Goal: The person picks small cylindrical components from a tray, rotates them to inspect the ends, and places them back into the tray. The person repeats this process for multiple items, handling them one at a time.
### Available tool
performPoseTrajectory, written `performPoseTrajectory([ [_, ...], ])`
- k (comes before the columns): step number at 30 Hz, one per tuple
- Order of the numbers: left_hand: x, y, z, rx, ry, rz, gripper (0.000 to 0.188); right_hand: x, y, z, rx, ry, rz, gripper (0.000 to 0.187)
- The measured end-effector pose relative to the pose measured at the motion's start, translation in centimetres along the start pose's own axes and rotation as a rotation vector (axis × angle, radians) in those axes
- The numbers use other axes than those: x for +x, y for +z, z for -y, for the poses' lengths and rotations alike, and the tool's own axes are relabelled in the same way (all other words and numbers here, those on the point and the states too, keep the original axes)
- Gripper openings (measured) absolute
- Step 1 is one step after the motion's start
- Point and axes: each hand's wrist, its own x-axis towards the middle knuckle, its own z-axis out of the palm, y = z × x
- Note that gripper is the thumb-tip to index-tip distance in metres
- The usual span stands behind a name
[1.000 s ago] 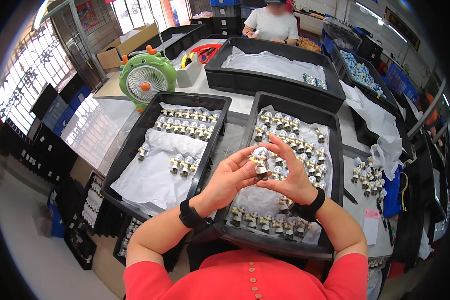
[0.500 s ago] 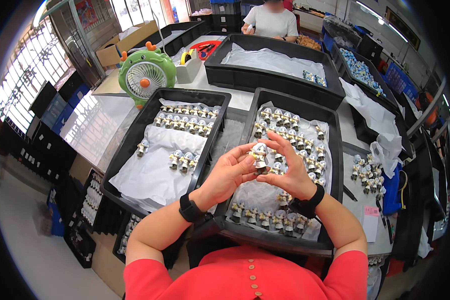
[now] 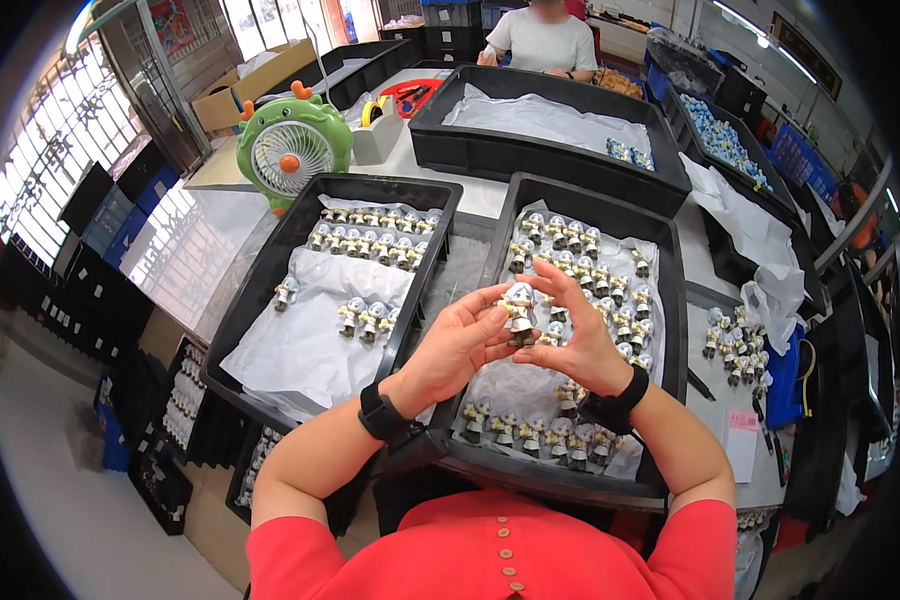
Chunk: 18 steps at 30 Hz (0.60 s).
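Observation:
A small figurine (image 3: 518,312) with pale silvery hair, a white and gold outfit and dark legs stands upright between my hands, above the right-hand tray. My left hand (image 3: 457,345) pinches its side with thumb and fingers. My right hand (image 3: 582,345) curves round the other side, fingertips near its head and thumb by its feet. Beneath lies a black tray (image 3: 675,330) lined with white sheet, holding many similar figurines in rows. Another black tray (image 3: 260,290) on the left has two rows at its far end and a few single figurines on the sheet.
A green cartoon-shaped fan (image 3: 292,150) and a tape dispenser (image 3: 375,135) stand beyond the left tray. A large black tray (image 3: 530,165) lies across the far side, where a person in white (image 3: 540,45) sits. On the right are a figurine pile (image 3: 738,348), pens and a paper slip (image 3: 741,450).
The figurine has turned slightly between my fingers. Both hands stay in nearly the same place, and the trays look the same.

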Motion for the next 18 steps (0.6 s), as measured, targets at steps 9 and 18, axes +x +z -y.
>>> performPoseTrajectory([
  [9,0.16,-0.35,0.30,-0.020,-0.006,0.002,0.048,-0.19,0.22,-0.17,0.022,0.077,0.019,0.095],
  [18,0.17,-0.07,0.22,-0.015,0.024,-0.001,0.045,-0.26,0.58,-0.50,-0.079,-0.056,-0.055,0.095],
])
